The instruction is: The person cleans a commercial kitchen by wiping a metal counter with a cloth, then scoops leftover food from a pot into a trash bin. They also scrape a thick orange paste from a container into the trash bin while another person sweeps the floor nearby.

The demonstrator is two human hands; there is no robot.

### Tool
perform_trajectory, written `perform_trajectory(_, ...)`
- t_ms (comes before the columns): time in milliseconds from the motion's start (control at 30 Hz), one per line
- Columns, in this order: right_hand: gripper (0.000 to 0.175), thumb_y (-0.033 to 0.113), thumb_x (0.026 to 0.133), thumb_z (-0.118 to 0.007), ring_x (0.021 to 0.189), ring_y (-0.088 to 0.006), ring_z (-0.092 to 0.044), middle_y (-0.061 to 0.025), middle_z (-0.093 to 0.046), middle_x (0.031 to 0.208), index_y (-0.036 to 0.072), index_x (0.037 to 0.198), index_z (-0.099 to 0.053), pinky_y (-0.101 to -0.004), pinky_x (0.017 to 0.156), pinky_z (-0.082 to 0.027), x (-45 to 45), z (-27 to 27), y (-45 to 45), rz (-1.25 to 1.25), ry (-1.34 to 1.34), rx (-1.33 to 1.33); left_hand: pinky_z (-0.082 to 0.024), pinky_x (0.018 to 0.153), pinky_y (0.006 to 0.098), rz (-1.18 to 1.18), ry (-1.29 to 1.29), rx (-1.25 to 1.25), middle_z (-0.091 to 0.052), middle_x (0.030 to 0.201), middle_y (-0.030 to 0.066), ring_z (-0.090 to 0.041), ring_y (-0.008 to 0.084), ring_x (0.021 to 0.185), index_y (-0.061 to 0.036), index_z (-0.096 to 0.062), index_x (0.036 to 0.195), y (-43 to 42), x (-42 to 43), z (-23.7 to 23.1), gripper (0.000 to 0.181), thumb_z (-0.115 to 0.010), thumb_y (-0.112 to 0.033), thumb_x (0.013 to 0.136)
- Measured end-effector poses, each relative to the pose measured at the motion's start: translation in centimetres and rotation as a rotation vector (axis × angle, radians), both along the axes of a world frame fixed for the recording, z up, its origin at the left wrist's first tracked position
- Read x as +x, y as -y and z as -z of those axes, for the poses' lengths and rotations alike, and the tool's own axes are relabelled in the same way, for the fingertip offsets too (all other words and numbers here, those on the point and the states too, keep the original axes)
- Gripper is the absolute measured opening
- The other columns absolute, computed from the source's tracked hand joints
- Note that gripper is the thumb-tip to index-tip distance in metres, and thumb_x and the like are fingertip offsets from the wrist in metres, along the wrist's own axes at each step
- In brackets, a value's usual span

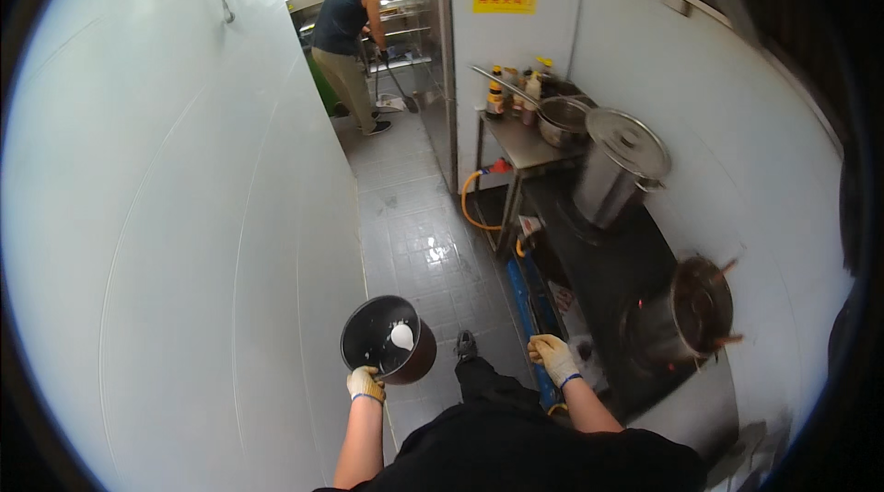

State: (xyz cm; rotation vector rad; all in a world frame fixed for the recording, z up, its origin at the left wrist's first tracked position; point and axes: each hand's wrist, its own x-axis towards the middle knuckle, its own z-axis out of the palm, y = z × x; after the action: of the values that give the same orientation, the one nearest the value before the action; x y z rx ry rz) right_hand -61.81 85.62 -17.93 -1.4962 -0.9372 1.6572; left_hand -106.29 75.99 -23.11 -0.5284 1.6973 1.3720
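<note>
My left hand (pixel 366 383), in a pale knitted work glove, grips the near rim of a dark round pot (pixel 417 358). The pot is tilted, so its black inside shows. Within it lies a white rounded utensil (pixel 401 337), perhaps a scoop, along with some white residue. My right hand (pixel 552 358), gloved the same way, hangs beside the low black stove (pixel 587 243). Its fingers are curled and I see nothing in them.
On the stove stand a lidded steel stockpot (pixel 611 181) and an open pot (pixel 663 326) with wooden sticks. A steel table (pixel 514 140) bears a saucepan (pixel 563 120) and bottles. An orange hose (pixel 466 205) loops below. Ahead, a person (pixel 342 22) bends over a dustpan (pixel 391 102).
</note>
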Motion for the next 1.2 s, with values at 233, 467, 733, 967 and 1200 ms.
perform_trajectory(233,0.026,0.017,0.107,-0.064,0.079,-0.0137,-0.063,-0.0071,-0.065,0.097,-0.003,0.123,-0.065,-0.0257,0.07,-0.054,-15.0,-1.0,-27.4,-0.305,-0.042,-0.078,-0.038,0.037,0.0362,0.002,-0.108,0.043,-0.061,0.074,0.0153,-0.054,0.0248,0.045,-0.0008,-0.049,0.114,-24.8,-7.6,-2.7,0.044,-0.062,0.01,0.073)
perform_trajectory(467,0.03,0.025,0.109,-0.061,0.068,-0.0092,-0.049,0.0,-0.053,0.083,-0.003,0.118,-0.061,-0.0264,0.061,-0.047,-35.7,-2.7,-55.0,-0.554,-0.224,-0.201,-0.038,0.035,0.0343,0.14,-0.304,0.069,-0.059,0.073,0.0116,-0.054,0.0224,0.046,-0.0022,-0.052,0.101,-44.4,-17.1,-7.0,0.035,-0.064,0.007,0.069)
perform_trajectory(733,0.027,0.029,0.103,-0.07,0.061,-0.0123,-0.053,-0.0017,-0.059,0.078,0.004,0.108,-0.063,-0.0287,0.057,-0.05,-47.1,-2.2,-78.8,-0.351,-0.067,-0.216,-0.039,0.035,0.0353,0.512,-0.419,0.081,-0.057,0.069,0.011,-0.052,0.0214,0.045,-0.001,-0.054,0.094,-74.2,-28.6,-10.2,0.029,-0.065,0.003,0.067)
perform_trajectory(967,0.016,0.012,0.086,-0.073,0.059,-0.0176,-0.056,-0.0059,-0.06,0.076,0.004,0.094,-0.061,-0.0332,0.05,-0.046,-51.7,-1.2,-100.1,-0.142,-0.092,-0.185,-0.039,0.041,0.0332,0.806,-0.463,0.217,-0.054,0.072,0.0059,-0.048,0.0175,0.049,-0.0029,-0.056,0.097,-102.1,-35.8,-10.8,0.029,-0.063,0.0,0.069)
perform_trajectory(1200,0.016,0.003,0.079,-0.064,0.048,-0.0147,-0.046,-0.0061,-0.056,0.073,0.006,0.094,-0.058,-0.0318,0.042,-0.037,-59.4,0.2,-125.2,0.016,-0.202,-0.157,-0.056,0.054,0.033,0.672,-0.366,0.395,-0.063,0.085,0.01,-0.064,0.0182,0.063,-0.0017,-0.056,0.111,-123.2,-43.2,-9.1,0.028,-0.07,-0.014,0.092)
